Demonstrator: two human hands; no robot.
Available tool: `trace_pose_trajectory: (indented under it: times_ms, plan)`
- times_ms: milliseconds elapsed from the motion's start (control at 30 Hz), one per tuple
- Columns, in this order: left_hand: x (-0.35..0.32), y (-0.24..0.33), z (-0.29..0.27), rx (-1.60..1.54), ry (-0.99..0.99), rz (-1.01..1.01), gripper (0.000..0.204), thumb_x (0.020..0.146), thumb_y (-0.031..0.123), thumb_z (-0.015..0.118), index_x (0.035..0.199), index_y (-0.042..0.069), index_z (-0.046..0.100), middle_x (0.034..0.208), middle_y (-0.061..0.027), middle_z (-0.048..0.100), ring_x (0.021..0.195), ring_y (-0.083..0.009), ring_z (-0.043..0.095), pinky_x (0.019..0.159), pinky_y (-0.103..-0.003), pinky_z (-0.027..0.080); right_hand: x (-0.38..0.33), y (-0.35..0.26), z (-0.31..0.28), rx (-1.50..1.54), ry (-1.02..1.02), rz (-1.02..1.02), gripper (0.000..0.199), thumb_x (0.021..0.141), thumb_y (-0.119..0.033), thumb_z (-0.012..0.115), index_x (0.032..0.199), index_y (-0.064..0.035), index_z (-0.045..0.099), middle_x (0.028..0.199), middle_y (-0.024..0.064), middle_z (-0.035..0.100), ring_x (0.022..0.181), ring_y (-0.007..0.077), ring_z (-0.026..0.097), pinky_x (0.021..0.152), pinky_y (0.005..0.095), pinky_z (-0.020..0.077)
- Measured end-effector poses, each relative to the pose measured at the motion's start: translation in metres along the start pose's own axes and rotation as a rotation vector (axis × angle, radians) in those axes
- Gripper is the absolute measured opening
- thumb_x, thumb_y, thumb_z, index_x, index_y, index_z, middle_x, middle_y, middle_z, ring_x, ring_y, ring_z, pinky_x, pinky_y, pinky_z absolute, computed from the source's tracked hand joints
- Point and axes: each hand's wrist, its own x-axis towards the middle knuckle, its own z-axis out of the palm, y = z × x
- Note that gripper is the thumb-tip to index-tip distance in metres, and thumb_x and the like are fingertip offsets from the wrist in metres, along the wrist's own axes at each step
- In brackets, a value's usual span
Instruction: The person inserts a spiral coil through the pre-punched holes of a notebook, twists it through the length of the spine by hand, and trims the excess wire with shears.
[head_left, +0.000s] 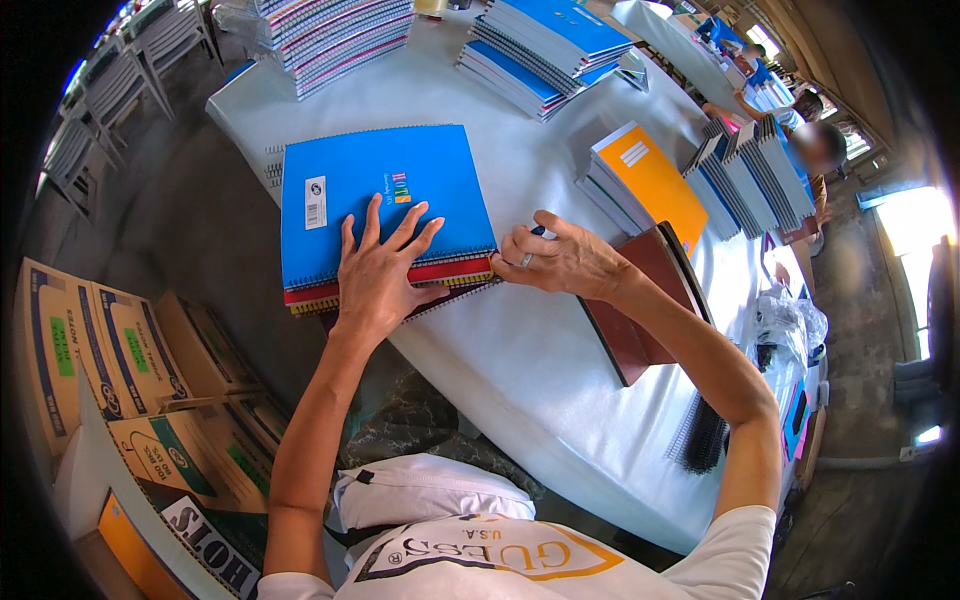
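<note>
In front of me a stack of spiral notebooks lies at the table's edge, topped by a blue-covered notebook (400,170) with red and yellow edges under it. My left hand (378,265) rests flat on the blue cover, fingers spread, its thumb at the near edge. At the near right corner of the stack, my right hand (565,258) is closed around a small dark blue and white object (543,232). Most of that object is hidden by the fingers, so its kind cannot be made out. The fingertips meet the coil binding there.
Brown-red boards (640,310) lie right of my right hand, beside orange-covered notebooks (655,185). Taller notebook stacks (340,40) and blue ones (555,45) stand farther back. Loose black coils (700,435) lie at the right. Cardboard boxes (130,340) are at my left. People sit beyond the table.
</note>
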Motion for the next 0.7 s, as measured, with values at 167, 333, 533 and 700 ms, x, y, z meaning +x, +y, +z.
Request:
trace_pose_trajectory:
  times_ms: [167,333,533,700]
  plan:
    - [0.0,-0.002,0.0,-0.016,0.021,0.011,0.087,0.058,0.049,0.083,0.137,0.035,0.051,0.151,0.0099,0.037,0.145,-0.0318,0.018,0.118,-0.055,0.013,0.02,-0.028,-0.031,0.126,-0.342,0.238,0.025,0.08,-0.022,0.069,0.102,-0.0112,0.063,0.1,-0.0018,0.059,0.106,0.0144,0.052,0.094,0.0334,0.0422]
    - [-0.004,-0.001,-0.006,-0.007,0.031,0.049,0.088,0.06,0.039,0.085,0.14,0.028,0.048,0.151,0.0027,0.038,0.144,-0.0357,0.019,0.116,-0.059,0.014,0.034,-0.012,-0.056,0.141,-0.531,0.282,0.021,0.074,-0.022,0.071,0.092,-0.0138,0.068,0.098,0.0001,0.062,0.108,0.0136,0.053,0.094,0.0333,0.0378]
    - [-0.021,0.011,0.001,0.009,0.064,0.076,0.106,0.053,0.032,0.089,0.146,0.03,0.038,0.155,0.0018,0.029,0.144,-0.0358,0.019,0.116,-0.058,0.016,-0.015,0.011,0.004,0.219,-0.032,0.128,0.039,0.078,-0.02,0.076,0.113,-0.0247,0.06,0.112,-0.0059,0.053,0.118,0.0114,0.043,0.113,0.0383,0.0331]
    - [-0.02,0.014,-0.003,0.021,0.021,0.05,0.104,0.054,0.03,0.089,0.145,0.029,0.04,0.154,0.0006,0.031,0.143,-0.0357,0.021,0.116,-0.057,0.018,-0.017,0.015,0.018,0.149,-0.027,0.007,0.046,0.075,-0.021,0.079,0.116,-0.0263,0.057,0.112,-0.0055,0.05,0.12,0.0106,0.039,0.111,0.0358,0.034]
